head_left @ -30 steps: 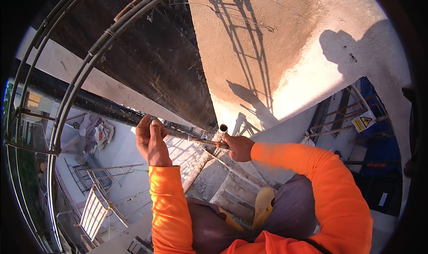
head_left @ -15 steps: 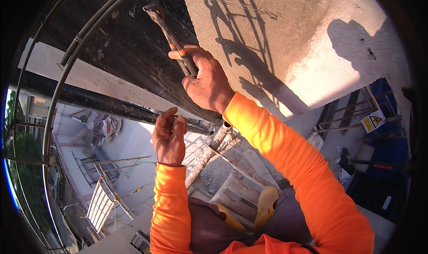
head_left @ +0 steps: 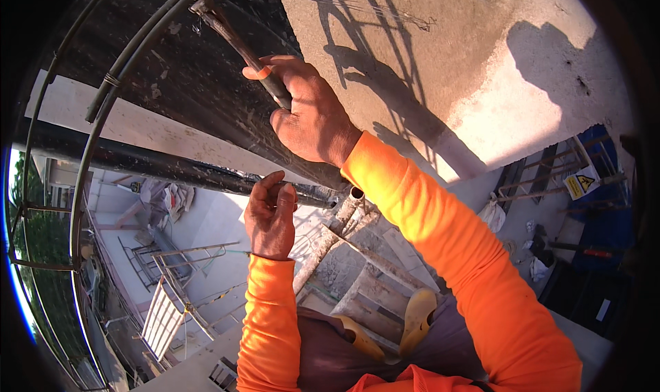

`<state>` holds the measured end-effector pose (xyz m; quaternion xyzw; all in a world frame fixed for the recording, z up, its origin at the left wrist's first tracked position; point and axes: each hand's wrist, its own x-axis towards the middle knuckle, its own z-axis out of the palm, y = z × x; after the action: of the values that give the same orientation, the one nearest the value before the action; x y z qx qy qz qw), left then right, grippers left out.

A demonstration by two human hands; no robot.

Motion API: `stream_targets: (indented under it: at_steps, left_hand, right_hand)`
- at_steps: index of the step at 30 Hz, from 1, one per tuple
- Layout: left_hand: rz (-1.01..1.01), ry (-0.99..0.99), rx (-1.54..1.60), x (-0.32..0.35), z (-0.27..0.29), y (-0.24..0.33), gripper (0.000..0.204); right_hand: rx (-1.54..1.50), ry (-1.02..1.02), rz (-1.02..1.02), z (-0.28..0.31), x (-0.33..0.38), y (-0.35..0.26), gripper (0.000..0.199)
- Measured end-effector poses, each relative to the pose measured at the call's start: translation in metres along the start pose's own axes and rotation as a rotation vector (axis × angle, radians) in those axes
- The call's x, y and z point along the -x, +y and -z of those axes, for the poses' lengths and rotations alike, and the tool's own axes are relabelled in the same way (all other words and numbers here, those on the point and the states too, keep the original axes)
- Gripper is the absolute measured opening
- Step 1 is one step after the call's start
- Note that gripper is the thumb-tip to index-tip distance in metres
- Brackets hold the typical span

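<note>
Right hand holds up a banded tool by bent steel bars

Above and left of the open pipe end [head_left: 356,193], the right hand [head_left: 309,113] grips a long-handled metal tool [head_left: 234,41], an orange band round it; its head is close to the steel bars [head_left: 111,80], contact unclear. Left of the pipe end, the left hand [head_left: 270,216] is half curled beside a dark tube [head_left: 137,157]; whether it holds anything cannot be told. Below the pipe end show yellow boots [head_left: 414,316]; far right of it, a yellow-and-black warning sign [head_left: 582,183].
</note>
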<state>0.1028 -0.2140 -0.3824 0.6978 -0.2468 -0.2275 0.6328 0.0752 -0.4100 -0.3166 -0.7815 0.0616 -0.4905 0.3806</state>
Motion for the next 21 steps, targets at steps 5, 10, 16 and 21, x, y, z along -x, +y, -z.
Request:
stream_targets:
  at_steps: [5,10,16,21]
  left_hand:
    - [0.024,0.035,0.017,-0.003,-0.002,0.015,0.036]
    - [-0.254,0.056,0.172,-0.050,-0.013,0.078,0.060]
    - [-0.228,-0.304,0.080,-0.129,-0.027,0.172,0.074]
    - [-0.094,-0.530,0.445,-0.125,-0.034,0.178,0.038]
  right_hand:
    - [0.060,-0.180,-0.254,0.020,-0.010,-0.007,0.033]
    - [-0.802,-0.427,-0.574,0.046,-0.016,-0.009,0.013]
    - [-1.195,-0.452,-0.695,0.034,-0.006,-0.015,0.007]
    - [-1.107,-0.419,-0.712,0.038,-0.006,-0.022,0.011]
